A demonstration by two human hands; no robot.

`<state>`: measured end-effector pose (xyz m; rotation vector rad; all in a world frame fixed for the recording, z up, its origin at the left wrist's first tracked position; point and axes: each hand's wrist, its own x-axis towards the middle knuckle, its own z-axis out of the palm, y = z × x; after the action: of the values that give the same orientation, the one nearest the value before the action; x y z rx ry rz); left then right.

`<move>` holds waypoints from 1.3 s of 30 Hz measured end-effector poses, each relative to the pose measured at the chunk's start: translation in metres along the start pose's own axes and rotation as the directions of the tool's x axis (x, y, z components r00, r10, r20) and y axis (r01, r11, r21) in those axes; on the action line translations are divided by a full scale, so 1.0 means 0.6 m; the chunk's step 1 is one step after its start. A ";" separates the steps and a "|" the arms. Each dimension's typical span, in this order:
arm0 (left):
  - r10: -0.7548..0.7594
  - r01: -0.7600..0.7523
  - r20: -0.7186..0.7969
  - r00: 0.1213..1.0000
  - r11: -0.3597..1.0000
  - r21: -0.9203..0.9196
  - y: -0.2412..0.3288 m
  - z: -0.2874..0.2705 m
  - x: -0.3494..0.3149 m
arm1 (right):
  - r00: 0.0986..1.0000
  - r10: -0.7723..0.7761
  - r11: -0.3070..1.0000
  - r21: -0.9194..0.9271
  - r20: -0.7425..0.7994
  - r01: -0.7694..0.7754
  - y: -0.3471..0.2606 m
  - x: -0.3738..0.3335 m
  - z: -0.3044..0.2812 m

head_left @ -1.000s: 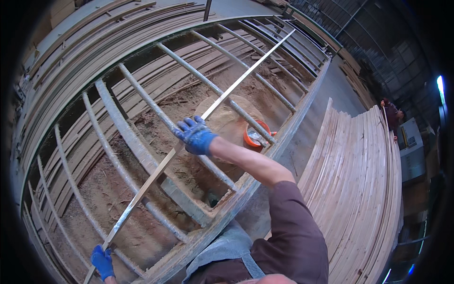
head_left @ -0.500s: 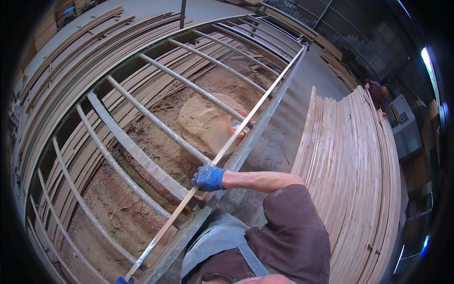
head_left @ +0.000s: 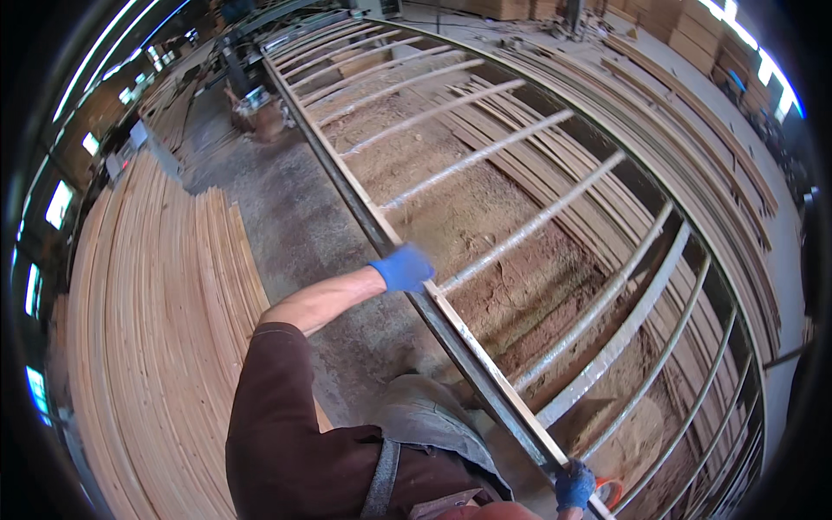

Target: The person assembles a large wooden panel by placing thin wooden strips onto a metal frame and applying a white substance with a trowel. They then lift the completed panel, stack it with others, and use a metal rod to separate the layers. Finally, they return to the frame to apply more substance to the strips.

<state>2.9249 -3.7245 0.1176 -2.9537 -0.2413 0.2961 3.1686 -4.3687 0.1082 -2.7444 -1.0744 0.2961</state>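
Observation:
A long narrow wooden strip lies along the near rail of a metal frame, running from the far upper left to the lower right. My left hand, in a blue glove, reaches across the rail onto the strip. Motion smears its fingers, so their grip is unclear. At the lower right my right hand, also in a blue glove, is closed around the same strip. Beside that hand, part of a red-rimmed bucket shows beyond the rail. Round metal bars cross the frame, with a flat bar among them.
A tall stack of planks stands at my left, across a strip of concrete floor. Sawdust covers the ground under the bars. More long boards lie beyond the frame's far side. A cluttered stand is at the far left.
The view has swung to the left, bringing the plank stack to the left side. My left hand, formerly at the lower edge, now reaches forward; my right hand is at the lower right.

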 end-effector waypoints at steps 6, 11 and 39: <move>0.006 -0.018 -0.096 0.995 0.992 -0.125 0.001 0.005 -0.006 | 0.782 0.285 0.944 -0.304 0.554 -0.128 -0.132 0.087 -0.159; -0.196 0.145 -0.256 0.947 0.968 -0.205 -0.031 -0.061 -0.074 | 0.934 -0.334 0.926 -0.139 0.127 0.350 -0.230 0.207 -0.185; 0.340 -0.997 0.938 -0.068 0.001 -0.073 1.165 0.055 -0.152 | -0.905 0.027 -0.488 0.796 0.426 0.360 -1.028 -0.231 0.134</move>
<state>2.9299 -4.4166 -0.0214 -1.3887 1.4206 1.4561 2.6485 -4.0099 0.1934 -0.6592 2.3619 -0.8700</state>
